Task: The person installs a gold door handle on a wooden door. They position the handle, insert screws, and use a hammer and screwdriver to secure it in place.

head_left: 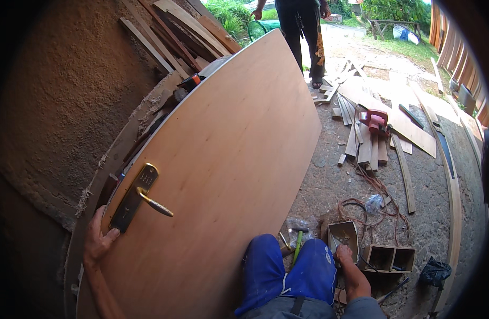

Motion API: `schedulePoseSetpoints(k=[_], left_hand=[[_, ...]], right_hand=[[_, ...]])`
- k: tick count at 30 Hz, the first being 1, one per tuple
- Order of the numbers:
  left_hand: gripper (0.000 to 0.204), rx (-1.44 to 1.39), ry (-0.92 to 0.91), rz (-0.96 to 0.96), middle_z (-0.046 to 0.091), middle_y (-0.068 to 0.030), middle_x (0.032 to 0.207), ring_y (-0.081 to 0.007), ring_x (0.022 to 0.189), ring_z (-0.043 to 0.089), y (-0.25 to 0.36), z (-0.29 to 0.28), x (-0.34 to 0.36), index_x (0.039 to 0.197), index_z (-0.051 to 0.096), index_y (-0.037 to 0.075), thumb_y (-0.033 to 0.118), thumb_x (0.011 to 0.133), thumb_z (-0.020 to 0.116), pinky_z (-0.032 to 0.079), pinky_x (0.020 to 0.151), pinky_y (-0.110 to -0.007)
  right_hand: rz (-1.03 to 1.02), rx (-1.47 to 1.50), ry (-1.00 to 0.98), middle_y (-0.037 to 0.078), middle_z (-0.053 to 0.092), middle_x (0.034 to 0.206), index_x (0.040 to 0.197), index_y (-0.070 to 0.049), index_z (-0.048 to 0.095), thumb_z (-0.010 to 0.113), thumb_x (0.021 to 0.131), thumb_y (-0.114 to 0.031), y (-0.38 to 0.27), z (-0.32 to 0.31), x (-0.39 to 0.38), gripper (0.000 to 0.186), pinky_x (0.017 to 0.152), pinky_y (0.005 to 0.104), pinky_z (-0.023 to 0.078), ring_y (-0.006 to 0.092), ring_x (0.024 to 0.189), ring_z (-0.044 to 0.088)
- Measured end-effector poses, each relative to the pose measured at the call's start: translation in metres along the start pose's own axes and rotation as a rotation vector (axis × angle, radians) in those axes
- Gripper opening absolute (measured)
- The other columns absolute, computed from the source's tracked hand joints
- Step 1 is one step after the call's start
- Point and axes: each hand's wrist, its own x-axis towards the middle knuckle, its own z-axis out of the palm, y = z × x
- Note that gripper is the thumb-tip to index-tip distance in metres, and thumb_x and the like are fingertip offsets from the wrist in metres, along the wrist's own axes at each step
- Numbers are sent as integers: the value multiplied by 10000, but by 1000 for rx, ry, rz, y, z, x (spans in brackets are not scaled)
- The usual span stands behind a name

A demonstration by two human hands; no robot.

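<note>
At near left, my left hand [100, 242] holds the door [228, 154].
Its fingers pinch the edge beside the lock [134, 198]; my right hand [344, 255] is at the near-right box [350, 228], its fingers' state I cannot tell.

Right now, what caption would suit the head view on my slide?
Left hand holds the edge of a wooden door by its lock; right hand is at an open box.
</note>
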Motion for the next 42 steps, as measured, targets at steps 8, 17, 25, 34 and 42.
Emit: schedulePoseSetpoints(k=[8, 17, 25, 34, 42], left_hand=[[744, 193, 78, -22, 624, -282, 1331, -419, 1257, 613, -15, -6, -6, 1435, 470, -71, 134, 785, 771, 480, 1054, -447], [734, 171, 62, 62, 628, -269, 1313, -451, 1234, 609, -20, 6, 11, 1408, 494, -27, 178, 774, 801, 492, 1028, -473], [685, 213, 62, 20, 636, -253, 1283, -455, 1219, 612, 0, -4, 1, 1380, 508, 4, 172, 777, 787, 502, 1005, -480], [664, 216, 64, 8, 630, -258, 1280, -469, 1211, 606, -8, -3, 0, 1353, 516, 21, 196, 776, 794, 505, 994, -495], [639, 215, 70, -13, 648, -234, 1247, -394, 1190, 643, -11, -3, 1, 1346, 532, -9, 155, 774, 764, 500, 1004, -441]], right_hand=[[88, 88, 91, 219, 740, 1143, 1037, -29, 773, 514, 967, -249, -1, 17, 3, 346, 926, 487, 587, 409, 1081, 720], [170, 167, -61, 260, 699, 1236, 1148, -44, 754, 558, 935, -269, 12, -5, -5, 367, 992, 504, 553, 431, 1167, 675], [157, 196, -73, 274, 731, 1131, 996, 14, 780, 651, 833, -247, 11, 9, 0, 333, 921, 496, 593, 419, 1099, 713], [222, 217, 33, 282, 718, 1181, 1065, 11, 769, 607, 875, -255, -1, 0, -18, 364, 957, 498, 580, 435, 1163, 685], [133, 223, 16, 255, 757, 1007, 922, 32, 777, 721, 762, -232, 16, -10, -15, 314, 835, 449, 628, 370, 961, 762]])
